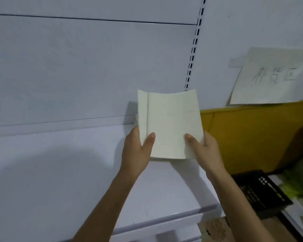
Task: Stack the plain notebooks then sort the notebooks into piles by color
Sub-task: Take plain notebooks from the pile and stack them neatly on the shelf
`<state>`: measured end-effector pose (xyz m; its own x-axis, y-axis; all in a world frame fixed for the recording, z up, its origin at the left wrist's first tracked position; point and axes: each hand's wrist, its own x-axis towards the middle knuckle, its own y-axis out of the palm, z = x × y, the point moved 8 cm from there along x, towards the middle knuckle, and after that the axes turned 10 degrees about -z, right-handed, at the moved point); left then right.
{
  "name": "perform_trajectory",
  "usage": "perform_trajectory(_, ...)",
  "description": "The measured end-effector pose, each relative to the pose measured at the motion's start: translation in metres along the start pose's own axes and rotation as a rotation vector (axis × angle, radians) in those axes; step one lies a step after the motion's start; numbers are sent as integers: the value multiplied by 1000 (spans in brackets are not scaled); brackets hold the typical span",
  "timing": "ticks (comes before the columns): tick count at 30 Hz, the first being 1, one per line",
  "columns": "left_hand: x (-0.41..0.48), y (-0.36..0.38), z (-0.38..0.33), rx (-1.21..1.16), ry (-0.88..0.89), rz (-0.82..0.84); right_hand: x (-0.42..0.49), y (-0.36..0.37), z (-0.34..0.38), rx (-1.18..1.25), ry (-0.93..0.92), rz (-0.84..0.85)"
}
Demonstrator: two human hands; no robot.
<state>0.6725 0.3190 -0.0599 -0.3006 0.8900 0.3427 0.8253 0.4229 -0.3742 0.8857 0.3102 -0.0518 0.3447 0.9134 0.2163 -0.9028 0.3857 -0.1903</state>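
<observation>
Plain notebooks: a small stack, cream to off-white covers, no print or pattern that you can see. The front cover faces you and its top edge bows slightly. A second notebook sits offset behind it and shows as a narrow strip along the left side, with another pale corner poking out further left. The stack is held up in front of you, tilted towards the camera, its lower edge close over the shelf. Can't tell if it touches.

Your left hand grips the lower left edge, left thumb pressed on the front cover, fingers wrapped behind and hidden. Your right hand grips the lower right corner the same way, right thumb on the cover. Both hands are clasped on the stack.

Below is a white shelf, with a white back panel behind and the stack's shadow falling on it. A slotted upright runs up just behind the stack's top right corner. To the right is a yellow bin, just beside your right hand. Above it a paper sign with handwritten characters is stuck to the wall. Lower right is a black perforated crate, with cardboard below the shelf edge.
</observation>
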Motion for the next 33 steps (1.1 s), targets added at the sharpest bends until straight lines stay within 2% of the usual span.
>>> perform_trajectory(2,8,13,16,115,-15,5,21,17,-20,-182,5,118)
perform_trajectory(4,6,17,27,121,-107,-5,27,28,-37,-292,7,193)
perform_trajectory(7,-1,15,28,26,-137,-33,29,31,-48,-342,-19,198)
perform_trajectory(11,0,20,33,103,-119,55,34,38,-42,-443,-103,203)
perform_trajectory(16,2,26,37,117,-110,143,42,44,-41,-408,-96,218)
perform_trajectory(22,-3,22,43,120,-157,96,37,35,-50,-169,18,60)
perform_trajectory(26,-3,26,43,215,-77,138,39,35,-57,-178,16,81)
perform_trajectory(33,-3,24,36,217,-55,134,41,40,-56,-228,-58,171)
